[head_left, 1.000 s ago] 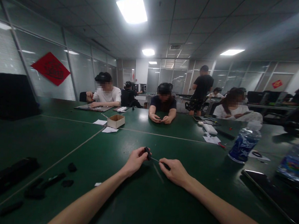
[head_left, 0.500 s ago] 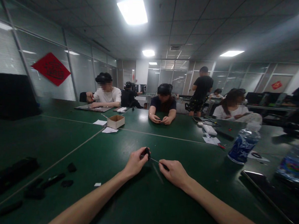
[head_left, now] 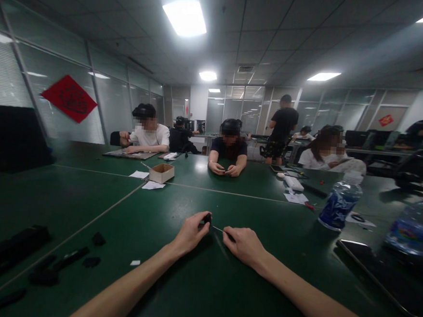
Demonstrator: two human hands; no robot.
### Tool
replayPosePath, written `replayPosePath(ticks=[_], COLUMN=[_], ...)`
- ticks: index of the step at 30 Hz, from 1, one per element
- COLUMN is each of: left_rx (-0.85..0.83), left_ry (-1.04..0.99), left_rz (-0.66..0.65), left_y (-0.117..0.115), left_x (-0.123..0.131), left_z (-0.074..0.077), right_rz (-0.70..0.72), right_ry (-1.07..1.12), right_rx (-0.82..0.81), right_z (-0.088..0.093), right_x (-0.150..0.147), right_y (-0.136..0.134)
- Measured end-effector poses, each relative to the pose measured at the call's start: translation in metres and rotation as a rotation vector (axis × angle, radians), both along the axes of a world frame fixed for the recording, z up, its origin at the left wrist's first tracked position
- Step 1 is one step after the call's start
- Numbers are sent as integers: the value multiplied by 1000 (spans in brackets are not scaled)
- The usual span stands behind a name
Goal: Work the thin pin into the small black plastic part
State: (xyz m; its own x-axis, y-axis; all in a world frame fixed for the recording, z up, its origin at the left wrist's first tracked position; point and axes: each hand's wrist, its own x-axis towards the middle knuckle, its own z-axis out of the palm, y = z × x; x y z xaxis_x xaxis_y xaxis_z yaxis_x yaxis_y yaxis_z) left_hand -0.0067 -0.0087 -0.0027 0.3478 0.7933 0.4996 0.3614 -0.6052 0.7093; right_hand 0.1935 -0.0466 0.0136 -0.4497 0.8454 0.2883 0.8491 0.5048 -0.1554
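Over the middle of the green table, my left hand (head_left: 193, 232) pinches a small black part (head_left: 207, 219) between thumb and fingers. Its exact kind is too small and dark to tell. My right hand (head_left: 243, 244) is closed around a thin screwdriver (head_left: 218, 228); its slim metal shaft points left at the black part, while the fingers hide most of its dark handle. Whether the tip touches the part, I cannot tell. Several loose black pieces (head_left: 59, 266) lie on the table to the left of my left forearm.
A long black object (head_left: 11, 251) lies at far left. Ahead stands a small open box (head_left: 162, 173) beside papers. On the right are a water bottle (head_left: 340, 202), a second bottle (head_left: 413, 228) and a phone (head_left: 380, 276). Across the table, a person (head_left: 228, 150) works with both hands.
The screwdriver's shaft shows slightly less, and its tip seems a little farther from the black part. The black part has turned or dipped slightly in my left hand. The view has shifted slightly.
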Motion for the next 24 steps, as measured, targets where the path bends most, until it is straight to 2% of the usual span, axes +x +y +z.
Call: replayPosePath(ticks=[9, 15, 24], left_rx=[16, -56, -20], left_ry=[9, -30, 47], left_rz=[-6, -28, -37], left_y=[1, 3, -1], left_x=[0, -1, -2], left_z=[2, 4, 7], right_rz=[-63, -35, -16], right_ry=[-29, 7, -29], right_rx=[-15, -51, -28], right_z=[3, 3, 3], right_x=[-3, -1, 0], right_y=[-2, 0, 1])
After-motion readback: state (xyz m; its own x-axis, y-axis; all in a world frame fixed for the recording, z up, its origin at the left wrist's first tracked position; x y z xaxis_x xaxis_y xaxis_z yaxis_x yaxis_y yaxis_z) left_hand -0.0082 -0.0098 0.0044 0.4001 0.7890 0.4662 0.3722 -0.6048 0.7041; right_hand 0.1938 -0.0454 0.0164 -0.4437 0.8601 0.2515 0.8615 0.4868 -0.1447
